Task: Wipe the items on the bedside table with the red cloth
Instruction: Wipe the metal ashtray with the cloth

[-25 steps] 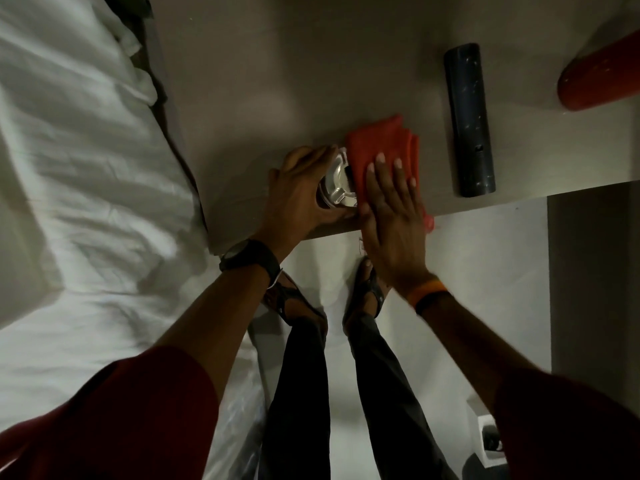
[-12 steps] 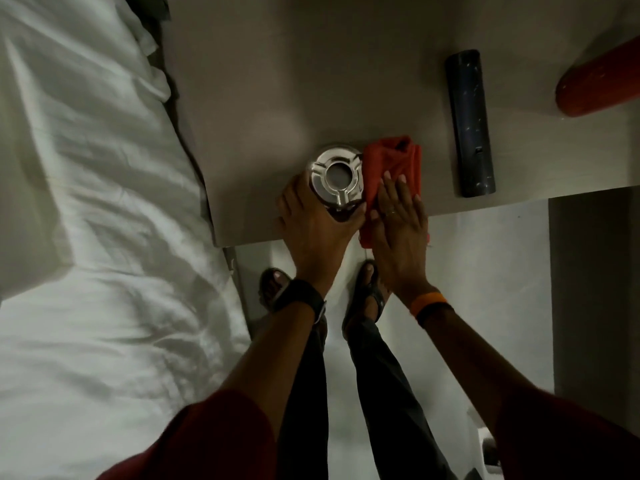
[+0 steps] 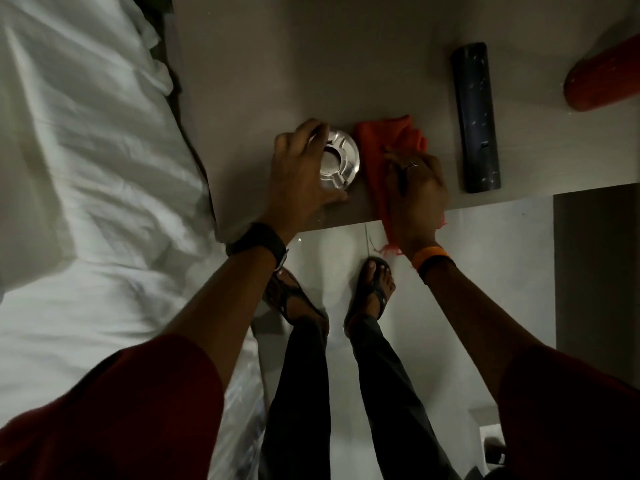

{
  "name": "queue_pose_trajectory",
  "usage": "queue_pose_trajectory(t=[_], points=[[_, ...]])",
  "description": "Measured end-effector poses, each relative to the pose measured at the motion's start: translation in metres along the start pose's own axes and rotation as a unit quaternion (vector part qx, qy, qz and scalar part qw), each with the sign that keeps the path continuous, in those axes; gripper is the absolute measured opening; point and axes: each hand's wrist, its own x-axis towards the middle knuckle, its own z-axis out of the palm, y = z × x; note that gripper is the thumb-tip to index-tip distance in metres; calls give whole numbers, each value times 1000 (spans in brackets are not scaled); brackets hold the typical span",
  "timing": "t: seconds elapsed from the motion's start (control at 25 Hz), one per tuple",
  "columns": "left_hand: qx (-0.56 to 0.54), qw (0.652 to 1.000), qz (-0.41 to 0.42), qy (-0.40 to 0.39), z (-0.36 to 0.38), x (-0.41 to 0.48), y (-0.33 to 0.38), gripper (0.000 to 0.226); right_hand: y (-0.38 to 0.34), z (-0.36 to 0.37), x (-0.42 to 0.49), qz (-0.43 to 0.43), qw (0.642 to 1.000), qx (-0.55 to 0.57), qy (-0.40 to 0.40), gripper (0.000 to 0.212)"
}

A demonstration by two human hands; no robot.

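A round shiny metal ashtray [image 3: 341, 157] sits near the front edge of the bedside table [image 3: 277, 64]. My left hand [image 3: 301, 174] curls around its left side and grips it. Right beside the ashtray lies the red cloth [image 3: 388, 140], its frayed end hanging over the table's edge. My right hand [image 3: 415, 192] is closed on the cloth, fingers bunching the fabric. A dark remote control [image 3: 478, 116] lies lengthwise to the right of the cloth, untouched.
A white-sheeted bed [image 3: 86, 168] borders the table on the left. A red cylindrical object [image 3: 602, 81] lies at the table's far right. My sandalled feet [image 3: 370, 289] stand on the pale floor below the table's edge. A dark panel [image 3: 595, 271] rises at right.
My left hand shifted from the ashtray's near side to its left side. My right hand went from lying flat on the cloth to a closed grip on it.
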Motion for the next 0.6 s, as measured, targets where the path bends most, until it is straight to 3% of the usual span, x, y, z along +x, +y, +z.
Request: queue_pose_trajectory(t=[0.12, 0.24, 0.32, 0.52, 0.6], points=[[-16, 1000, -10, 23, 9, -4, 6, 106, -11, 1, 0, 104, 991, 88, -8, 26], [-34, 999, -4, 28, 12, -5, 2, 102, -15, 5, -13, 14, 993, -65, -101, 48], [-48, 998, -11, 24, 10, -5, -4, 104, -14, 8, -14, -32, 987, -121, -100, 48], [-41, 999, -2, 17, 4, -2, -8, 98, -26, 0, 19, 59, 996, 48, -37, 28], [-37, 999, 2, 29, 6, -3, -9, 86, -32, -9, 13, 36, 994, 97, -23, 31]])
